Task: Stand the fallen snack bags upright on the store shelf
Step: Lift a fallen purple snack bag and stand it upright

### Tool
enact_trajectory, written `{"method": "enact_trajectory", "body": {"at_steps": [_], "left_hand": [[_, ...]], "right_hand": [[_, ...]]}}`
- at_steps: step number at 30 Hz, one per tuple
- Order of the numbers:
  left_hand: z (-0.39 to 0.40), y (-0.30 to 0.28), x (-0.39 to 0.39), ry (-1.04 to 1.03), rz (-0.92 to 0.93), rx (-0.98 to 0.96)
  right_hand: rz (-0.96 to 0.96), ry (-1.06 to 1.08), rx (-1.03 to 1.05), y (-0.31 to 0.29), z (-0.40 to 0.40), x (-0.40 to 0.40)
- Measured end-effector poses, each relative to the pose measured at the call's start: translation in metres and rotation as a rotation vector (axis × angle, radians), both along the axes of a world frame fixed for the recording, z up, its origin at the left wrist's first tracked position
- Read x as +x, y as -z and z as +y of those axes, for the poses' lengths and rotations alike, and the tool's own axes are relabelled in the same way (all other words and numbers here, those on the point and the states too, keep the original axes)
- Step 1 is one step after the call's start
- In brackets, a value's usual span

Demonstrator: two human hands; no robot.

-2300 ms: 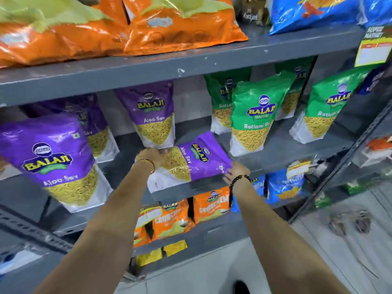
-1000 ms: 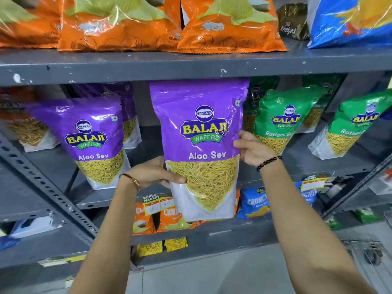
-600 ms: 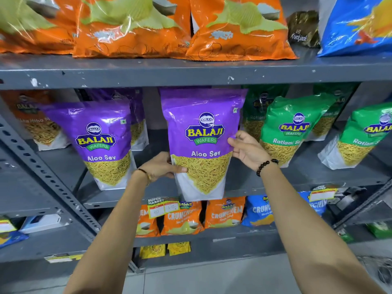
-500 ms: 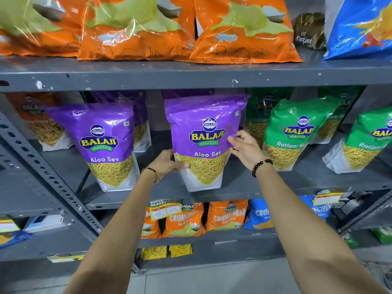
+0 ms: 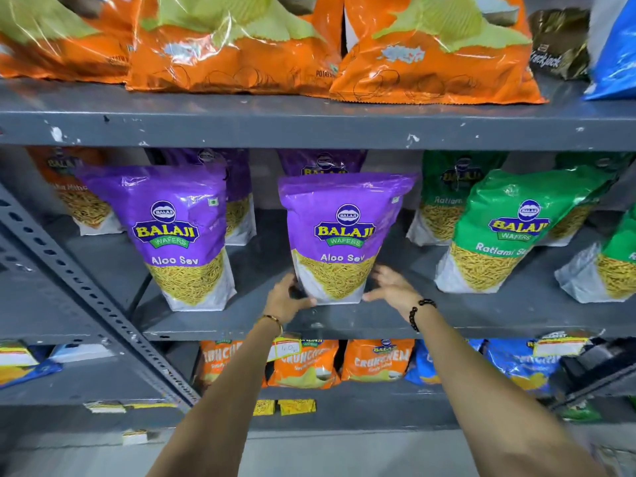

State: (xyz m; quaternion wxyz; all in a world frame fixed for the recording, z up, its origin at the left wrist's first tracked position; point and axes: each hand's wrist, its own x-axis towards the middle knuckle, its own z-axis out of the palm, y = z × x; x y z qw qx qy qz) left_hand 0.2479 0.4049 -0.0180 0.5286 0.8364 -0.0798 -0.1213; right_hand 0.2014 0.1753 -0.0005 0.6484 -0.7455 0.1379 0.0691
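Note:
A purple Aloo Sev bag stands upright at the middle of the grey middle shelf, in front of another purple bag that it mostly hides. My left hand grips its lower left corner, thumb across the front and fingers behind. My right hand is at the lower right corner with its fingers spread, just at the bag's edge.
A second upright purple bag stands to the left, and green Ratlami Sev bags stand to the right. Orange chip bags lie on the shelf above. Small orange packs fill the shelf below. A perforated diagonal brace crosses at left.
The purple bag went from lying on the shelf edge to lifted upright, then back and down onto the shelf. Both hands slid down to its bottom corners, and the right hand's fingers spread.

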Motion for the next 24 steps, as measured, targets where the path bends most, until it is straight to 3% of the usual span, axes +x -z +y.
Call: {"method": "enact_trajectory", "body": {"at_steps": [14, 24], "left_hand": [[0.005, -0.005, -0.009, -0.122, -0.011, 0.114], [0.01, -0.01, -0.016, -0.085, -0.012, 0.138]], "right_hand": [[-0.015, 0.054, -0.206, 0.026, 0.025, 0.002], [-0.005, 0.023, -0.273, 0.018, 0.032, -0.007]]}}
